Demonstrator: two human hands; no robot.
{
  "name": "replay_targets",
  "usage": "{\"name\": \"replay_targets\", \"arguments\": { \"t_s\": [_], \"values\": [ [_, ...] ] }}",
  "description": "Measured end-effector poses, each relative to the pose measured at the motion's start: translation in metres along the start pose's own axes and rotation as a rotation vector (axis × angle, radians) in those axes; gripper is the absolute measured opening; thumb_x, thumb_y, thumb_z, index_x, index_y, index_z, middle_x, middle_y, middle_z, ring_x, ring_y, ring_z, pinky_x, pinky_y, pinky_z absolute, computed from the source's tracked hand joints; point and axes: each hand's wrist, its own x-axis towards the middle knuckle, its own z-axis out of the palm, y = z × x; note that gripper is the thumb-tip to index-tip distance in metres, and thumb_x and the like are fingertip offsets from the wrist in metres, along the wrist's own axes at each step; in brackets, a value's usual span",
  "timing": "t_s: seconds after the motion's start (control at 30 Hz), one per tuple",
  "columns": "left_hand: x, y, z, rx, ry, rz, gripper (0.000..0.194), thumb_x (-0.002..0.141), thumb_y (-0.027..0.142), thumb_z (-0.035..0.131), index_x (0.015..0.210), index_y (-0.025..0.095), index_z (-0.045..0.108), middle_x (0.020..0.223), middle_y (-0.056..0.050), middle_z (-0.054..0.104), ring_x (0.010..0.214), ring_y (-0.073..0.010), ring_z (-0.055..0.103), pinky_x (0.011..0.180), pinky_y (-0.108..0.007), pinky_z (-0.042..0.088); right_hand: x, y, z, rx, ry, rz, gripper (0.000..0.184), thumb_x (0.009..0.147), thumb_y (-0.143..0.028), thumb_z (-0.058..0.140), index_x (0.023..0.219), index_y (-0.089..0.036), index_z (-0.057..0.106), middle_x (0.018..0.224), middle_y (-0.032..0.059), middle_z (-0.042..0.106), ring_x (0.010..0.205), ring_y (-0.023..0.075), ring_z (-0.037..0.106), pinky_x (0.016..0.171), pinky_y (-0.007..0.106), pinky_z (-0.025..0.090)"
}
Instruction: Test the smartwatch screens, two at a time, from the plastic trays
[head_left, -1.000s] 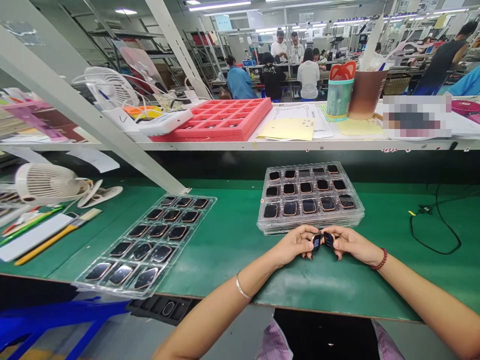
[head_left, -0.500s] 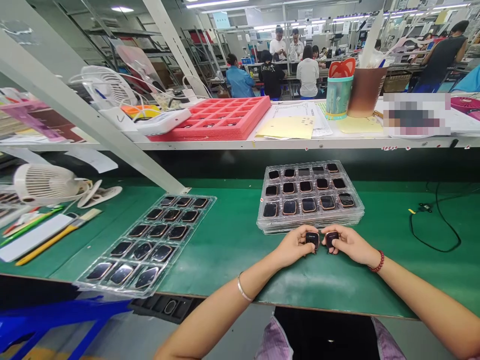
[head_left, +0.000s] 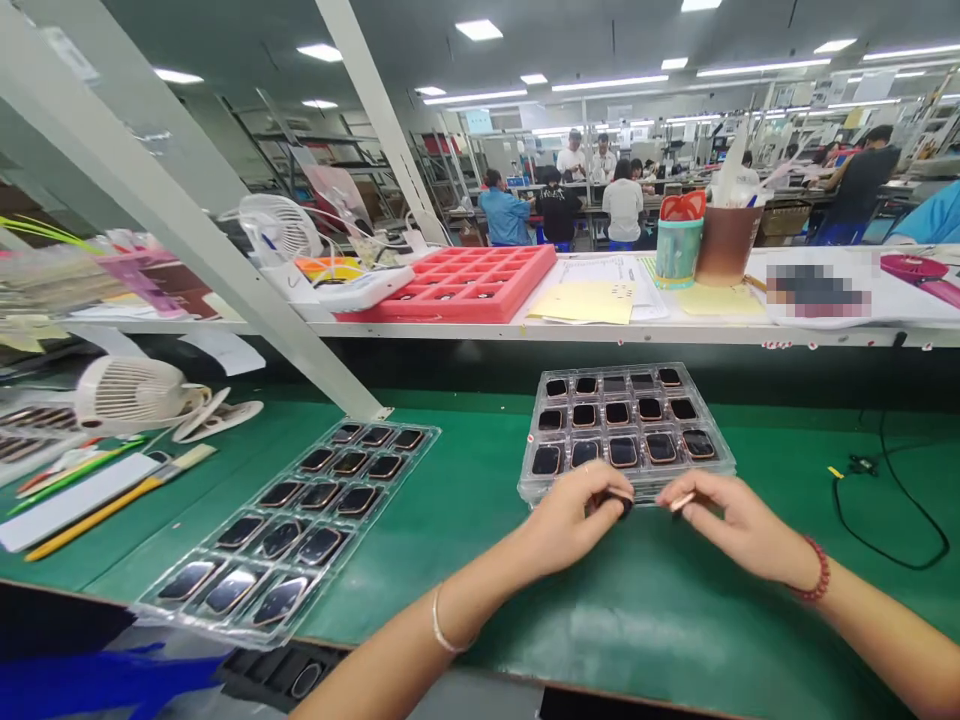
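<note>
A small black, rounded piece (head_left: 624, 503) sits in the left hand (head_left: 574, 515), its thumb and fingers pinched together on it; a thin piece with a pale copper edge (head_left: 681, 502) is held likewise at the right hand's (head_left: 739, 525) fingertips, thumb closed against index finger; both pieces are above the green bench top (head_left: 525, 620), apart from each other; from where I stand, just beyond them at twelve o'clock is a stack of clear plastic trays (head_left: 534, 490), dark square screens in its top one; at nine o'clock lies a long clear plastic tray (head_left: 191, 618) of copper-rimmed dark screens; a thin black cable (head_left: 892, 500) curls at three o'clock; on the white shelf (head_left: 585, 333), a red foam compartment tray (head_left: 517, 290) lies towards eleven
</note>
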Motion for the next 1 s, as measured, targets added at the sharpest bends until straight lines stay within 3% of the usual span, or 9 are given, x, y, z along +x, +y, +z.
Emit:
{"name": "replay_targets", "arguments": {
  "t_s": [0.1, 0.17, 0.3, 0.4, 0.53, 0.67, 0.77, 0.87, 1.0],
  "values": [
    [0.05, 0.001, -0.039, 0.219, 0.173, 0.0, 0.018, 0.078, 0.02, 0.051, 0.091, 0.018, 0.063, 0.092, -0.003, 0.066, 0.082, -0.0152, 0.059, 0.072, -0.024, 0.044, 0.049, -0.006, -0.035, -0.342, 0.205, -0.121, 0.014, 0.085, -0.02, 0.051, 0.092, -0.02, 0.063, 0.097, 0.0068, 0.066, 0.093, 0.0208, 0.06, 0.085, 0.034, 0.046],
    [0.092, -0.013, -0.055, 0.36, 0.22, -0.13, 0.021, 0.077, 0.024, 0.053, 0.094, 0.018, 0.062, 0.087, -0.002, 0.067, 0.077, -0.0146, 0.06, 0.069, -0.024, 0.045, 0.094, 0.004, -0.051, -0.527, 0.28, 0.034, 0.016, 0.082, -0.019, 0.052, 0.094, -0.02, 0.063, 0.098, 0.004, 0.067, 0.091, 0.0177, 0.061, 0.084, 0.029, 0.047],
    [0.16, -0.044, -0.056, 0.557, 0.251, -0.271, 0.022, 0.077, 0.028, 0.052, 0.09, 0.018, 0.067, 0.081, -0.005, 0.068, 0.079, -0.0191, 0.062, 0.07, -0.028, 0.046, 0.171, 0.038, -0.059, -0.642, 0.347, 0.166, 0.02, 0.082, -0.019, 0.049, 0.094, -0.015, 0.065, 0.092, 0.0084, 0.07, 0.084, 0.02, 0.065, 0.074, 0.029, 0.048],
    [0.177, -0.057, -0.049, 0.64, 0.243, -0.296, 0.022, 0.074, 0.03, 0.056, 0.088, 0.018, 0.069, 0.086, -0.01, 0.068, 0.087, -0.0255, 0.061, 0.075, -0.034, 0.046, 0.195, 0.056, -0.057, -0.726, 0.312, 0.205, 0.018, 0.08, -0.023, 0.052, 0.086, -0.019, 0.069, 0.089, 0.0077, 0.071, 0.084, 0.0225, 0.065, 0.072, 0.03, 0.047],
    [0.156, -0.064, -0.068, 0.724, 0.218, -0.245, 0.029, 0.076, 0.028, 0.054, 0.101, 0.02, 0.065, 0.108, -0.011, 0.063, 0.106, -0.027, 0.053, 0.091, -0.039, 0.041, 0.186, 0.065, -0.071, -0.818, 0.271, 0.234, 0.021, 0.079, -0.026, 0.053, 0.091, -0.02, 0.069, 0.097, 0.0088, 0.07, 0.091, 0.024, 0.062, 0.077, 0.031, 0.045],
    [0.112, -0.072, -0.106, 0.753, 0.099, -0.204, 0.015, 0.076, 0.028, 0.054, 0.079, 0.021, 0.067, 0.118, -0.007, 0.058, 0.114, -0.025, 0.047, 0.098, -0.039, 0.036, 0.166, 0.071, -0.101, -0.862, 0.235, 0.279, 0.02, 0.076, -0.034, 0.057, 0.08, -0.017, 0.069, 0.093, 0.0133, 0.069, 0.093, 0.0295, 0.06, 0.08, 0.038, 0.044],
    [0.081, -0.077, -0.121, 0.763, 0.01, -0.224, 0.017, 0.07, 0.035, 0.062, 0.075, 0.02, 0.065, 0.128, -0.008, 0.052, 0.121, -0.0285, 0.042, 0.099, -0.042, 0.034, 0.159, 0.073, -0.113, -0.826, 0.211, 0.279, 0.021, 0.069, -0.036, 0.064, 0.074, -0.016, 0.067, 0.095, 0.0151, 0.067, 0.095, 0.0319, 0.059, 0.079, 0.038, 0.044],
    [0.064, -0.077, -0.118, 0.76, -0.002, -0.222, 0.023, 0.07, 0.039, 0.061, 0.083, 0.019, 0.062, 0.132, -0.011, 0.049, 0.126, -0.0298, 0.037, 0.099, -0.044, 0.034, 0.156, 0.068, -0.11, -0.754, 0.234, 0.27, 0.021, 0.067, -0.035, 0.065, 0.074, -0.016, 0.063, 0.086, 0.0145, 0.067, 0.084, 0.03, 0.062, 0.072, 0.037, 0.046],
    [0.05, -0.06, -0.097, 0.608, 0.177, -0.207, 0.016, 0.071, 0.028, 0.06, 0.084, 0.019, 0.056, 0.103, -0.008, 0.063, 0.102, -0.0244, 0.055, 0.086, -0.036, 0.042, 0.134, 0.048, -0.084, -0.63, 0.302, 0.201, 0.014, 0.075, -0.031, 0.054, 0.08, -0.018, 0.053, 0.077, 0.0071, 0.065, 0.074, 0.0217, 0.063, 0.065, 0.031, 0.048]
  ]
}}
